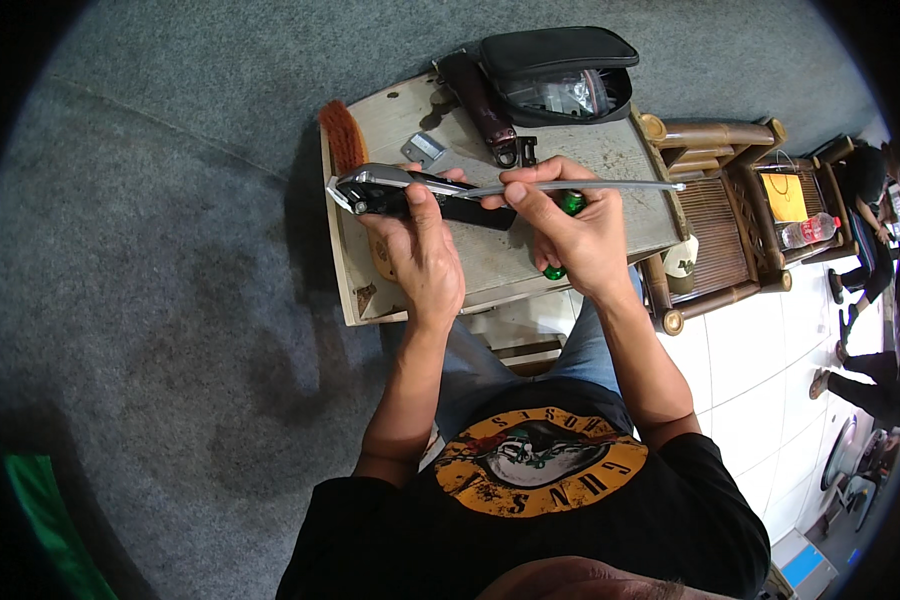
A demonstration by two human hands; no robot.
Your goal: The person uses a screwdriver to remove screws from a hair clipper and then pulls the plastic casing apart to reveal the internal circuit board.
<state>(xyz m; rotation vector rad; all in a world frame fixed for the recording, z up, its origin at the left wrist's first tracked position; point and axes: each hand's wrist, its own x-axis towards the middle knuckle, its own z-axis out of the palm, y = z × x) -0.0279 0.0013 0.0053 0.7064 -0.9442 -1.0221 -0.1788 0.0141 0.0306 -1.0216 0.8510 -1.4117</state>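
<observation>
Black and silver, the hair clipper [390,197] sat above the pale wooden tabletop [600,150], the left hand [430,262] wrapped around it with thumb pressed on the side, while the right hand [582,235] pinched a thin grey rod [615,184] between thumb and forefinger, contact with the clipper too close to call! The clipper looked hard, fairly hefty and smooth enough to slip, so mid-body was the place to hold, clear of the fragile blade [338,195].
</observation>
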